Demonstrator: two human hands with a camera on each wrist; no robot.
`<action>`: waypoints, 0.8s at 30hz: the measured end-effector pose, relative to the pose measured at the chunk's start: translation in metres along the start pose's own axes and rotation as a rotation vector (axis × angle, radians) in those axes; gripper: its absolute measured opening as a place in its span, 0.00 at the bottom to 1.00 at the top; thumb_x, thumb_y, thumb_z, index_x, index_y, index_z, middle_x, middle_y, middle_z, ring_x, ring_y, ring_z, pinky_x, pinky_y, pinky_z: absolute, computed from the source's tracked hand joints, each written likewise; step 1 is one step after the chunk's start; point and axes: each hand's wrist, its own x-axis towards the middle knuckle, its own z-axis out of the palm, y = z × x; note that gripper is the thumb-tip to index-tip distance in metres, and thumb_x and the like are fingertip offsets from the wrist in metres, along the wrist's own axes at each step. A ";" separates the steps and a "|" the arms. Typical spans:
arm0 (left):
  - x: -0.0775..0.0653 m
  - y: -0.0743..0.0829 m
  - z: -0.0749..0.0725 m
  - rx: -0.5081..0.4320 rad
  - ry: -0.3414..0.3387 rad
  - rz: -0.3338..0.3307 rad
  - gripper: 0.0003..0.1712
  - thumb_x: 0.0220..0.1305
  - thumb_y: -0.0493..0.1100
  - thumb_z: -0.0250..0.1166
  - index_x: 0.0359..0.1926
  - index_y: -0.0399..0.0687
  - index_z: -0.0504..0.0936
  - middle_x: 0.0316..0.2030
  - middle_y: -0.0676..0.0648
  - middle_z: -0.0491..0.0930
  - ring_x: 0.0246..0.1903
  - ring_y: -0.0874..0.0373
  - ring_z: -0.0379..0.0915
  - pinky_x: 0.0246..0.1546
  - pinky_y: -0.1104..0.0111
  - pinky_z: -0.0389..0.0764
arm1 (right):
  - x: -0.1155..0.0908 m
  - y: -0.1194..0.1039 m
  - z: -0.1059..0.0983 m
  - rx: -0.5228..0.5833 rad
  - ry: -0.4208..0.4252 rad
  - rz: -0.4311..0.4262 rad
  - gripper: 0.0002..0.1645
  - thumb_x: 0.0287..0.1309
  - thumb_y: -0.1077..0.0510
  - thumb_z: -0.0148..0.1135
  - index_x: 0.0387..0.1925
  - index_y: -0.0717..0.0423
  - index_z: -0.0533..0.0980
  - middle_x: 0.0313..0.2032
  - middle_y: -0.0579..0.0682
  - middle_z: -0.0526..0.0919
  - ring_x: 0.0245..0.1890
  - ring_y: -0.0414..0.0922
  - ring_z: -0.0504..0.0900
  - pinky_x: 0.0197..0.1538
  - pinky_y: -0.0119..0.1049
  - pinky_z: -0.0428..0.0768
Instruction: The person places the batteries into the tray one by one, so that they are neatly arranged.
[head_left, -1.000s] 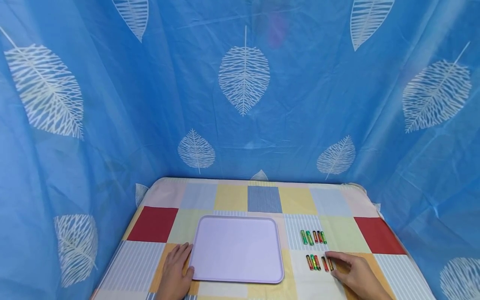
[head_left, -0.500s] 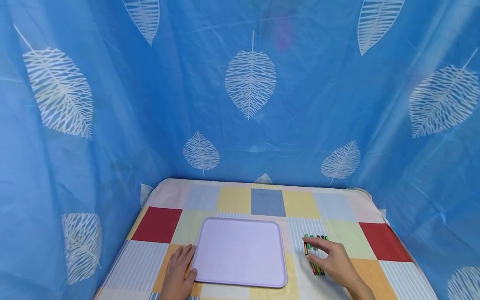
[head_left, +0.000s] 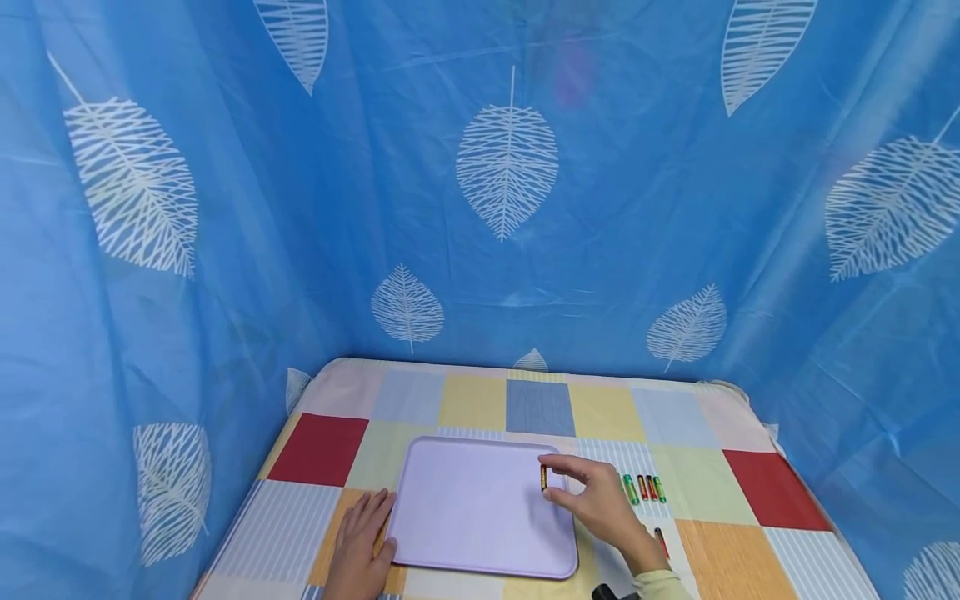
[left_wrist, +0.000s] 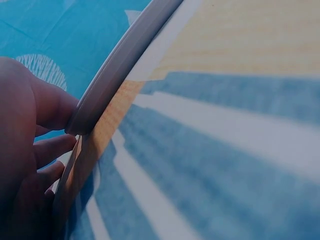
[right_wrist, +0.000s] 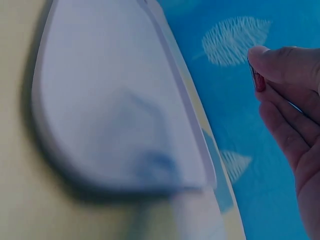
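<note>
My right hand (head_left: 597, 500) pinches a small red-and-black battery (head_left: 543, 477) between thumb and fingertips, holding it upright above the right part of a pale lilac tray (head_left: 480, 508). In the right wrist view the battery's red end (right_wrist: 259, 82) shows below the thumb. My left hand (head_left: 362, 542) lies at the tray's left edge, its fingers extended on the cloth. In the left wrist view its thumb touches the tray's rim (left_wrist: 112, 75) at the corner. Right of the tray lie green batteries (head_left: 632, 490) and red batteries (head_left: 643, 487) in a row; my right hand and forearm hide others.
Nearer the front, a red battery (head_left: 661, 542) lies partly behind the right forearm. A patchwork cloth (head_left: 472, 400) covers the table. Blue curtains (head_left: 585, 275) with white leaf prints hang around its back and sides. A dark device (head_left: 604, 592) sits at the right wrist.
My right hand has taken a red battery from the end of the front row and carried it left to above the tray. My left hand has stayed at the tray's edge.
</note>
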 end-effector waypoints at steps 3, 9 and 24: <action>0.000 0.000 0.000 -0.007 -0.007 -0.012 0.36 0.64 0.32 0.66 0.75 0.39 0.78 0.74 0.34 0.76 0.77 0.28 0.59 0.75 0.34 0.54 | 0.008 -0.006 0.014 0.028 -0.001 -0.021 0.27 0.55 0.64 0.83 0.58 0.50 0.89 0.55 0.52 0.93 0.54 0.56 0.92 0.63 0.40 0.90; 0.001 0.003 -0.004 -0.019 -0.056 -0.067 0.37 0.65 0.32 0.66 0.76 0.39 0.77 0.75 0.34 0.75 0.79 0.28 0.57 0.77 0.30 0.51 | 0.023 -0.014 0.042 0.031 0.014 -0.099 0.27 0.55 0.66 0.83 0.58 0.55 0.89 0.53 0.51 0.94 0.52 0.59 0.92 0.59 0.44 0.92; 0.006 0.005 -0.008 -0.018 -0.096 -0.102 0.37 0.65 0.33 0.66 0.76 0.38 0.76 0.77 0.33 0.73 0.80 0.28 0.55 0.79 0.30 0.48 | 0.052 -0.038 0.102 0.077 -0.032 -0.141 0.27 0.54 0.67 0.82 0.58 0.55 0.89 0.53 0.53 0.94 0.53 0.51 0.93 0.61 0.42 0.91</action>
